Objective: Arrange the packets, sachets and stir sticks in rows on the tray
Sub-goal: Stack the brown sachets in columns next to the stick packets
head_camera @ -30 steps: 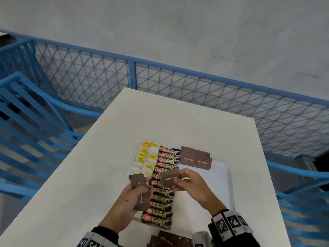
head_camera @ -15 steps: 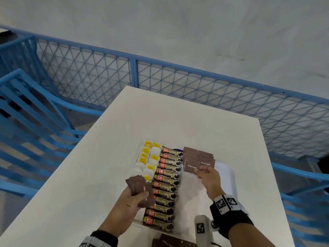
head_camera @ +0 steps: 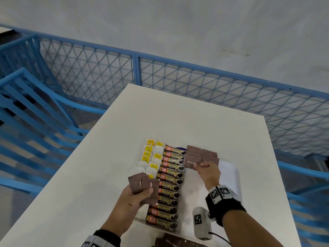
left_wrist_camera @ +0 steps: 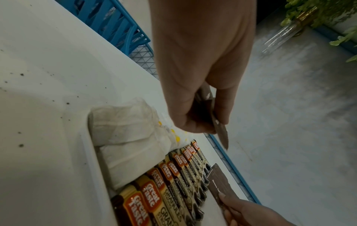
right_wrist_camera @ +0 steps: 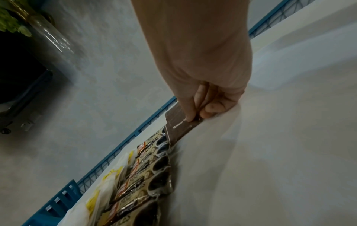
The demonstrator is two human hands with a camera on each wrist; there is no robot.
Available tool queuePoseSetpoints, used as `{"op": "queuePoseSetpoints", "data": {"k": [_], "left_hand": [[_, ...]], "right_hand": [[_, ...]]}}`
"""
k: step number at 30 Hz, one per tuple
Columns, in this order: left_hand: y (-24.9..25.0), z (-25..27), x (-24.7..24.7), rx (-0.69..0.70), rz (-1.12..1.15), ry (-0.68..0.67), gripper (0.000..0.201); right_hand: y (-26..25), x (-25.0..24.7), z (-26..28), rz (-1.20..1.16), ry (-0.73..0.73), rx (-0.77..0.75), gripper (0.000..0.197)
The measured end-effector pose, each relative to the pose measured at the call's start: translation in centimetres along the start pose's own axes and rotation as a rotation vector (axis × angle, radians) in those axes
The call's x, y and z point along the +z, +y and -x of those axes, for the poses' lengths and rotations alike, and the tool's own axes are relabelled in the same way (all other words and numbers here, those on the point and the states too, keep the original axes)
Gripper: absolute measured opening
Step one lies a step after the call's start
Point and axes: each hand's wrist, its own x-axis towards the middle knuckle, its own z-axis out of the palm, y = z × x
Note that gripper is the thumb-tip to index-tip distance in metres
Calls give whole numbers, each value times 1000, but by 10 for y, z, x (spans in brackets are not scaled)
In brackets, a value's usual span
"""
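Observation:
A white tray (head_camera: 231, 177) on the table holds a column of tea bags (head_camera: 148, 155) with yellow tags, a column of coffee granule sticks (head_camera: 171, 177) and two short rows of brown sugar sachets (head_camera: 207, 154) at its far end. My right hand (head_camera: 199, 165) pinches one brown sugar sachet (head_camera: 192, 160) at the near end of those rows, low on the tray; the right wrist view shows thumb and finger on this sachet (right_wrist_camera: 178, 126). My left hand (head_camera: 142, 193) grips a fanned stack of brown sachets (head_camera: 141, 182) above the tray's left side. No stir sticks show.
More brown sachets (head_camera: 178, 241) lie at the table's near edge. The white table (head_camera: 178, 113) stretches away beyond the tray. A blue mesh fence (head_camera: 195, 81) and blue chairs (head_camera: 35, 113) ring it. A glass vase with greenery (left_wrist_camera: 286, 30) stands on the floor.
My right hand carried a sachet from beside the left hand's stack out to the far rows and lowered it there. The left hand stayed put with its stack.

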Motion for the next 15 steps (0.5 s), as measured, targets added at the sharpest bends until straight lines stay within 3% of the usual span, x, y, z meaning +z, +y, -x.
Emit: {"op": "queuePoseSetpoints", "data": {"k": [4,7,13,15], "left_hand": [[0,-1,1,25,11,-18,41],[0,0,3,33,14,-34,45],[0,1,10,39,-3,-44,44],[0,2,12,33,-14,-53,42]], "right_hand": [[-11,-4,14,-15,37,-70,23],[-26,-6,40,-12,-50,-203,16],[-51,-12,107,-5,-674,-318,10],[-50,-13,119,-61,-808,-329,3]]}}
